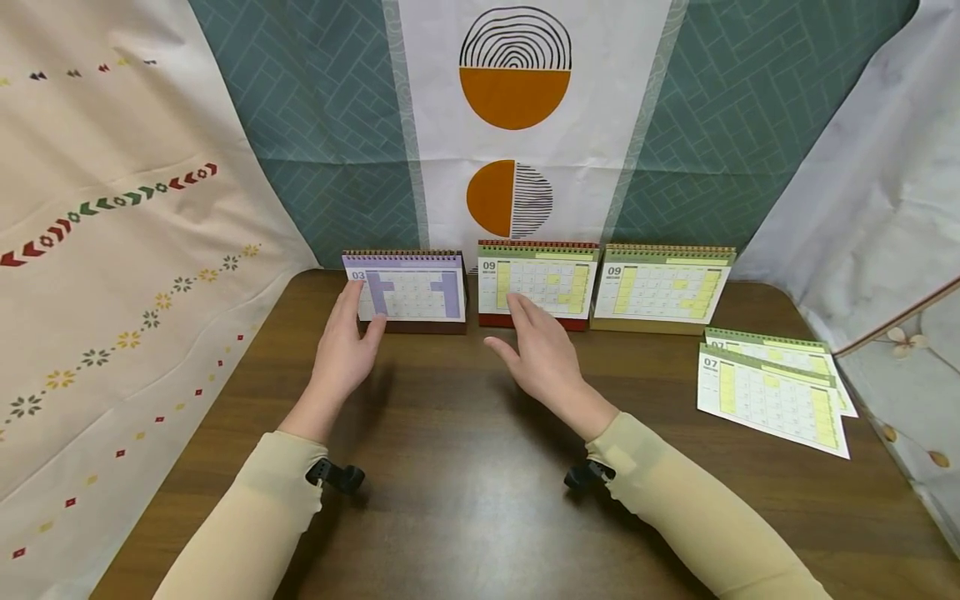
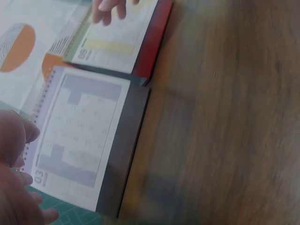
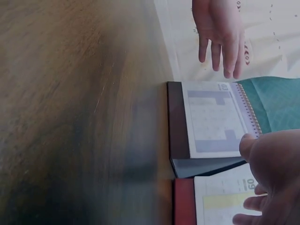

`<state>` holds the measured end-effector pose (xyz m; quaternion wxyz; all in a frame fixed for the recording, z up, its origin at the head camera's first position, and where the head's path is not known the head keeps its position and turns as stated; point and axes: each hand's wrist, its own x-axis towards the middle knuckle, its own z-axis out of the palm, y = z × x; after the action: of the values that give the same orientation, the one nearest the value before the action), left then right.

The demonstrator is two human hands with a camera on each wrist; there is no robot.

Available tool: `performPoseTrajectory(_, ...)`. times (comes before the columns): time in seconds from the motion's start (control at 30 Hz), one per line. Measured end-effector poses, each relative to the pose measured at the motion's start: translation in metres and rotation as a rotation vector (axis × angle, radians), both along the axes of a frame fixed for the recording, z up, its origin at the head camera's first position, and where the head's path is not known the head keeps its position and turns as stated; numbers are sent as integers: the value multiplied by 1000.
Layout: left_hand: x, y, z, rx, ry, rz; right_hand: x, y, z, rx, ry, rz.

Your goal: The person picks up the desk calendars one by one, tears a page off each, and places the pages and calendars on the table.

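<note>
A desk calendar with purple pages marked 03 [image 1: 416,292] stands on a dark brown base at the back of the table. My left hand [image 1: 345,350] hovers at its left side, fingers straight and thumb apart; whether it touches the calendar I cannot tell. To the right stands a desk calendar with green-and-yellow pages marked 09 and a red base [image 1: 573,279]. In front of it my right hand [image 1: 543,350] reaches forward, fingers extended and holding nothing, covering part of its page. Both hands also show in the right wrist view, palms facing inward.
Another 09 calendar with a tan base [image 1: 660,292] stands beside the red one. Two loose 07 calendar sheets [image 1: 772,404] overlap at the table's right. Patterned cloth [image 1: 330,108] hangs behind the wooden table [image 1: 465,500], and light cloth hangs at both sides.
</note>
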<state>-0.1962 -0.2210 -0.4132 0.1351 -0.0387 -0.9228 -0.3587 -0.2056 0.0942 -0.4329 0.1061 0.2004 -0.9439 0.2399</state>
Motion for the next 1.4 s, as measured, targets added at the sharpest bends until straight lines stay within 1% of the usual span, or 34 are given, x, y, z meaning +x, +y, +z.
performPoseTrajectory(0.17,-1,-7,4,0,-11,12,-1,-5,0,23,26,12)
performPoseTrajectory(0.3,-3,-10,5,-3,-21,12,-1,-9,1,36,20,13)
performPoseTrajectory(0.47,-7,-16,2,-2,-50,16,-4,-15,3,31,-9,21)
performPoseTrajectory(0.6,-12,-21,-1,-10,-62,13,-9,-20,5,39,-10,28)
performPoseTrajectory(0.7,-15,-26,-4,-17,-71,20,-12,-25,6,54,-13,45)
performPoseTrajectory(0.8,-20,-30,-7,-14,-88,28,-16,-28,5,71,-39,69)
performPoseTrajectory(0.93,-25,-34,-11,4,-134,40,-19,-33,4,77,-73,84)
performPoseTrajectory(1.07,-30,-37,-12,22,-179,56,-23,-40,6,52,-84,93)
performPoseTrajectory(1.17,-31,-38,-13,43,-197,56,-27,-46,8,37,-107,95)
performPoseTrajectory(1.3,-33,-38,-15,82,-220,45,-31,-52,11,57,-137,88)
performPoseTrajectory(1.4,-32,-37,-18,112,-232,39,-32,-56,9,60,-156,82)
